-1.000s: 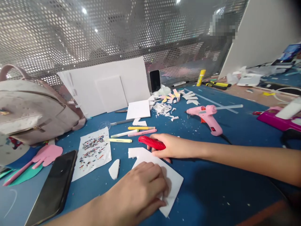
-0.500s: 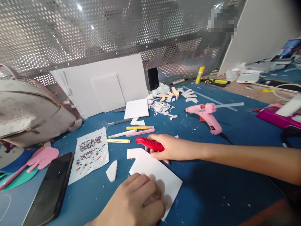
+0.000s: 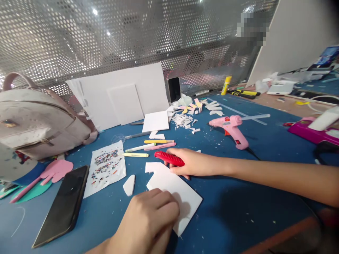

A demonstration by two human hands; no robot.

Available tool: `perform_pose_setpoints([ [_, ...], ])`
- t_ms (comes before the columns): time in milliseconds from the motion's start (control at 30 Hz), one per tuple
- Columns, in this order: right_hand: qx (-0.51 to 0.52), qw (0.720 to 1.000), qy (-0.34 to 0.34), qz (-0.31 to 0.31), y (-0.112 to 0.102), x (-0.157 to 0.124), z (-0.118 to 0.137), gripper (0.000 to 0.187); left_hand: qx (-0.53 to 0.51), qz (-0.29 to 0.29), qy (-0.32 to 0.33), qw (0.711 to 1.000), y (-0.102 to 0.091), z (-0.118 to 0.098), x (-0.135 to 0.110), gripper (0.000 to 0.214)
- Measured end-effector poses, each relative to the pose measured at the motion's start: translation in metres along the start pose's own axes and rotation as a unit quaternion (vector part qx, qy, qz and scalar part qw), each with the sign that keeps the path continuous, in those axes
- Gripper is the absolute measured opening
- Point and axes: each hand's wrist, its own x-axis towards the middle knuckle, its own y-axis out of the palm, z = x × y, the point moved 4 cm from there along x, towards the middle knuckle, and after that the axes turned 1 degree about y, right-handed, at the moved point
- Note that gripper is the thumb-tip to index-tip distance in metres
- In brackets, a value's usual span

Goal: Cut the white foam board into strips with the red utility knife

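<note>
My right hand (image 3: 184, 162) is closed around the red ribbed handle of what looks like a utility knife (image 3: 169, 158), lying low over the top right edge of a white foam board piece (image 3: 186, 201). No blade shows. That board has a notched upper left corner and lies flat on the blue table. Over its lower left part is my left hand (image 3: 149, 220), fingers curled under; what is beneath them is hidden. A small white foam offcut (image 3: 129, 185) rests to the left, apart from both hands.
Several highlighters (image 3: 159, 144) lie beyond the board. A pink glue gun (image 3: 230, 128) sits to the right with its cord. At left are a black phone (image 3: 62, 208), a paper sheet with colourful bits (image 3: 107, 176) and a backpack (image 3: 39, 120). Foam scraps (image 3: 182, 120) are heaped behind.
The view has shifted a little, so objects on the left appear farther right. My left hand's fingers appear slightly more drawn together; the right hand keeps its hold on the red handle.
</note>
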Motion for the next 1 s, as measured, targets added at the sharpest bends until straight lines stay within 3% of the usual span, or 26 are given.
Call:
perform_pose_setpoints([
  [100, -0.037, 0.999, -0.006, -0.012, 0.001, -0.004, 0.003, 0.021, -0.067, 0.047, -0.074, 0.994, -0.001, 0.003, 0.004, 0.017],
  [267, -0.106, 0.989, -0.018, -0.097, 0.0, -0.029, 0.012, 0.025, -0.122, 0.017, -0.167, 0.978, 0.0, 0.008, 0.003, 0.017],
  [433, -0.078, 0.996, 0.025, -0.04, 0.019, -0.058, 0.012, 0.038, -0.134, -0.007, -0.203, 0.97, 0.002, 0.01, 0.0, 0.014],
  [567, -0.08, 0.997, -0.003, -0.021, 0.038, -0.066, 0.013, 0.031, -0.146, -0.019, -0.23, 0.962, 0.006, 0.015, -0.003, 0.017],
  [733, -0.123, 0.991, -0.006, -0.046, 0.042, -0.066, 0.012, 0.025, -0.144, -0.019, -0.235, 0.961, 0.006, 0.021, -0.008, 0.015],
  [1000, -0.179, 0.981, 0.029, -0.064, 0.024, -0.076, 0.006, 0.018, -0.184, 0.002, -0.179, 0.966, 0.003, 0.017, -0.008, 0.019],
])
